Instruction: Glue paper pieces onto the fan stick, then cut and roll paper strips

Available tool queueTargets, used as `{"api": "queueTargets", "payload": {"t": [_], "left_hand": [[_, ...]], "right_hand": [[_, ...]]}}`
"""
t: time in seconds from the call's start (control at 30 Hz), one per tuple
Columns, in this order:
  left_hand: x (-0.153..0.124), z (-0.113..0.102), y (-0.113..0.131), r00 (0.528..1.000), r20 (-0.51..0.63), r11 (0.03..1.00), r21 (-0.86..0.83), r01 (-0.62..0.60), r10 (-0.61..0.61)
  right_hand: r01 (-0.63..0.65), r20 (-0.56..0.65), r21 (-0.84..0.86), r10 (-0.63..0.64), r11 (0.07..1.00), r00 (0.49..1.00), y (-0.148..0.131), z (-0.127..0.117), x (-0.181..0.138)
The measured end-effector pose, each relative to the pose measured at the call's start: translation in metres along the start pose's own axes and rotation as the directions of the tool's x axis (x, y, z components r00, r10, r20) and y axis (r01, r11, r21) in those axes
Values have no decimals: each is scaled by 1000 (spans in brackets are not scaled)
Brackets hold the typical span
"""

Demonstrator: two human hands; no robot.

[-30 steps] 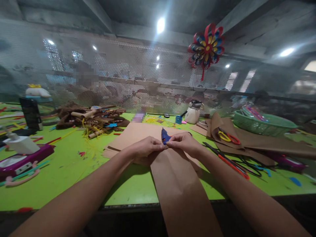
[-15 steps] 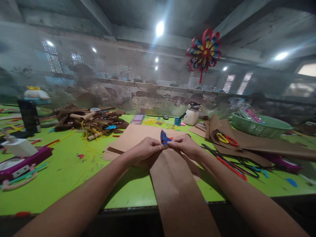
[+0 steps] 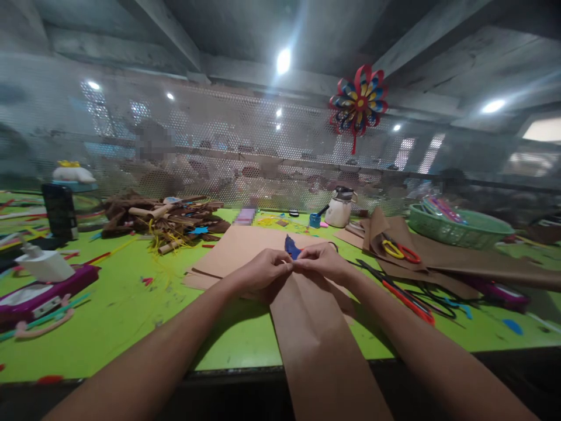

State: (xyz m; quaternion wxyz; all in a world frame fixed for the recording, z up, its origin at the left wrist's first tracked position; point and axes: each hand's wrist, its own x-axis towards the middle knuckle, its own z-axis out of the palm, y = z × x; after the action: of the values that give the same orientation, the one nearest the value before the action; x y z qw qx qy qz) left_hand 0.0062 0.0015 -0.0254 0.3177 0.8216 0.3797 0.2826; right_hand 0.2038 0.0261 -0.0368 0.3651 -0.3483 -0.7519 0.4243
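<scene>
A long strip of brown paper (image 3: 315,339) runs from the table's middle over its near edge toward me. My left hand (image 3: 263,273) and my right hand (image 3: 324,262) meet at the strip's far end, fingertips pinched together on the paper there. Just behind my fingers lies a blue glue gun (image 3: 290,246), partly hidden by them. Larger brown sheets (image 3: 236,242) lie under and behind the strip on the green table (image 3: 118,310).
Red-handled scissors (image 3: 405,298) and yellow-and-red scissors (image 3: 397,250) lie right, on brown paper. A green basket (image 3: 456,229) stands far right. A heap of brown rolls (image 3: 162,216) and a purple tray (image 3: 39,295) sit left. A mesh screen with a paper pinwheel (image 3: 358,100) backs the table.
My fingertips have drawn closer together on the strip's end and cover more of the glue gun. The view has tilted slightly.
</scene>
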Motion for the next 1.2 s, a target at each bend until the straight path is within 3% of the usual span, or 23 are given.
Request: {"api": "queueTargets", "payload": {"t": [0.1, 0.17, 0.27, 0.33, 0.47, 0.53, 0.67, 0.77, 0.97, 1.2], "left_hand": [[0, 2, 0, 999, -23, 998, -63, 28, -30], [-2, 1, -2, 998, -5, 977, -205, 67, -69], [-6, -2, -4, 981, 147, 875, -450, 180, -126], [-9, -4, -4, 954, 258, 810, -519, 272, -155], [-10, -3, 0, 926, 316, 833, -440, 336, -207], [-10, -1, 4, 951, 242, 913, -310, 264, -193], [-9, -2, 10, 996, 80, 1000, -6, 28, -27], [-9, -6, 10, 999, 32, 994, 112, 17, -21], [-10, -17, 8, 987, 85, 989, -52, 142, -137], [-18, -29, 15, 948, 297, 913, -342, 220, -117]], "right_hand": [[16, -26, -3, -16, 1000, 1000, 0, 4, -1], [1, -40, -8, -1, 1000, 999, -1, 3, -2], [-9, -23, -30, 9, 999, 1000, -1, -2, -3], [-1, 9, -59, 2, 998, 1000, -1, -7, -3], [29, 47, -138, -23, 990, 999, -1, -16, -2], [24, 35, -141, -19, 990, 999, -2, -19, -2], [-90, -30, -30, 90, 995, 996, -10, -24, -4], [-138, -97, 37, 141, 990, 985, -14, -26, -5], [-173, -13, 286, 184, 942, 983, -8, -29, -3], [-166, 50, 322, 159, 932, 986, 6, -41, -2]]}}
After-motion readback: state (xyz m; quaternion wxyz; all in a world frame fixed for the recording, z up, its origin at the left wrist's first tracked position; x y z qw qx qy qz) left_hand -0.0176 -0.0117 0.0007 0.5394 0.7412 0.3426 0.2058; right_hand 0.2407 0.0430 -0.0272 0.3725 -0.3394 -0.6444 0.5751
